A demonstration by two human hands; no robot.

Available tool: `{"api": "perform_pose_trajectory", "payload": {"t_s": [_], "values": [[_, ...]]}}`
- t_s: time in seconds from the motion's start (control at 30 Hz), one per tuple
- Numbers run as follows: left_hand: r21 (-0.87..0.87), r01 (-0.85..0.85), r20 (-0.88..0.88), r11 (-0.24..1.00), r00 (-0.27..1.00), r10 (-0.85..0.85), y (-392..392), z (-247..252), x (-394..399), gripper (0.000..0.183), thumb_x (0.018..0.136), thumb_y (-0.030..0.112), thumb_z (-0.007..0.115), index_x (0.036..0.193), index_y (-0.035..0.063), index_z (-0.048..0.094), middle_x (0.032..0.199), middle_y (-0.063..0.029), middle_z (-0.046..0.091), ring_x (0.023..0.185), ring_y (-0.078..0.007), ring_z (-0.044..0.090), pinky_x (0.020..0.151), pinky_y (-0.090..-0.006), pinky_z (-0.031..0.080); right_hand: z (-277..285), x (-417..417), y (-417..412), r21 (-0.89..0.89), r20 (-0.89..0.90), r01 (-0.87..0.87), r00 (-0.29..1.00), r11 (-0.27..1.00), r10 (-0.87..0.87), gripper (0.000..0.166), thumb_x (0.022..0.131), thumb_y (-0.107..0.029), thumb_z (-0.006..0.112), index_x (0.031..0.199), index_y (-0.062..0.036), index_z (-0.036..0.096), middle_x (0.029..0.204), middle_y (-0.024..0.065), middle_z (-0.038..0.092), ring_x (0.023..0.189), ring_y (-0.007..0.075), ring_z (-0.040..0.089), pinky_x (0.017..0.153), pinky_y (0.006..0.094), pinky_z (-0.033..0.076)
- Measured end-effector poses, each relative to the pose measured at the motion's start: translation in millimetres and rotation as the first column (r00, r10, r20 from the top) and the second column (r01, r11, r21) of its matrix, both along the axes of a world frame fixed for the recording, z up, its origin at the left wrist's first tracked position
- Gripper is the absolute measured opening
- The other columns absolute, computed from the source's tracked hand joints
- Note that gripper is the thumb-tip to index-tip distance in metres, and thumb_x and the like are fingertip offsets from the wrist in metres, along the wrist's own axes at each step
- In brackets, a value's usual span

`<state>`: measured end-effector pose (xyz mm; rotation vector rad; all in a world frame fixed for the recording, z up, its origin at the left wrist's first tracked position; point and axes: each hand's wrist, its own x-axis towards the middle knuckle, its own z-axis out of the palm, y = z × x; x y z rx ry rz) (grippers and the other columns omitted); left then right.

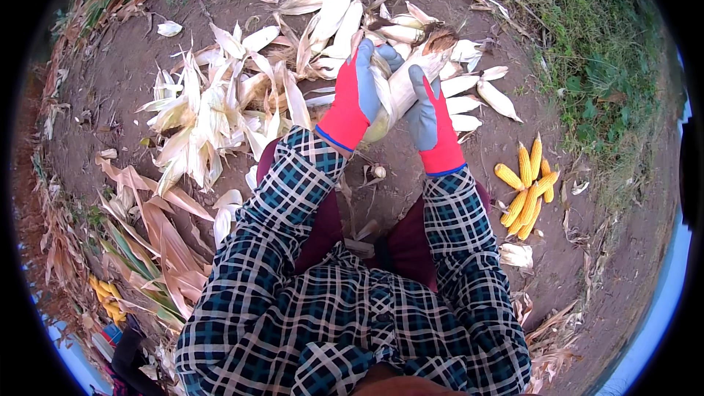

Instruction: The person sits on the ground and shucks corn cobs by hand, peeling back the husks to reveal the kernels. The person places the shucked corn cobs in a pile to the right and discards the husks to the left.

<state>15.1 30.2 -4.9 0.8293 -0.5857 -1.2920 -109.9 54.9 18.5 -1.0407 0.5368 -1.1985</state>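
Observation:
An ear of corn in its pale husk (pixel 408 88), brown silk at its upper end, lies tilted between my two hands. My left hand (pixel 360 88), in a red and grey work glove, grips strips of husk along the ear's left side. On the ear's right side rests my right hand (pixel 429 115), gloved alike, its thumb up against the husk; its fingers are partly hidden behind the ear. Several unhusked ears (pixel 462 85) lie beyond and right of my hands. A heap of stripped husks (pixel 203 115) spreads to the left.
Husked yellow cobs (pixel 526 192) are piled on the soil at right. Dry corn stalks and leaves (pixel 165 231) lie at left, with more yellow cobs (pixel 110 300) at lower left, near part of another person (pixel 129 357). Green grass (pixel 594 55) borders the upper right.

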Motion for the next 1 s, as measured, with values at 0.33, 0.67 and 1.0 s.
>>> {"api": "perform_pose_trajectory", "payload": {"t_s": [0.33, 0.67, 1.0], "values": [[-0.160, 0.072, -0.627, 0.984, 0.763, -0.158, -52.0, -21.4, 118.9, 0.031, 0.097, 0.032, 0.037, 0.085, 0.0083, 0.054, 0.064, 0.0032, 0.045, 0.054, -0.0109, 0.042, 0.060, -0.0298, 0.043, -33.7, -67.9, -62.0, 0.558, 0.429, 0.129, 0.801, 0.820, -0.417, 0.040, 0.086, -0.035, 0.062, 0.113, -0.0059, 0.055, 0.111, 0.0137, 0.060, 0.104, 0.0318, 0.059, 0.095, 0.0461, 0.046], [0.073, 0.176, -0.146, 0.982, 0.976, -0.164, -37.4, 4.2, 46.4, 0.087, 0.087, 0.053, 0.057, 0.142, -0.0030, 0.020, 0.135, -0.0207, 0.042, 0.121, -0.0316, 0.047, 0.101, -0.0467, 0.039, -59.1, -112.0, -70.8, 0.615, 0.479, 0.278, 0.612, 0.738, -0.630, 0.049, 0.087, -0.041, 0.053, 0.121, -0.0055, 0.050, 0.121, 0.0171, 0.056, 0.114, 0.0347, 0.054, 0.099, 0.0560, 0.040], [-0.169, 0.257, 0.474, 0.952, 0.868, -0.150, -5.3, 41.9, -20.0, 0.055, 0.096, 0.039, 0.049, 0.132, -0.0019, 0.044, 0.124, -0.0120, 0.056, 0.117, -0.0184, 0.051, 0.102, -0.0299, 0.037, -31.9, -85.0, -53.6, 0.700, 0.418, 0.168, 0.692, 0.694, -0.588, 0.051, 0.087, -0.047, 0.052, 0.121, -0.0087, 0.051, 0.121, 0.0134, 0.056, 0.113, 0.0337, 0.055, 0.095, 0.0575, 0.042]]}}
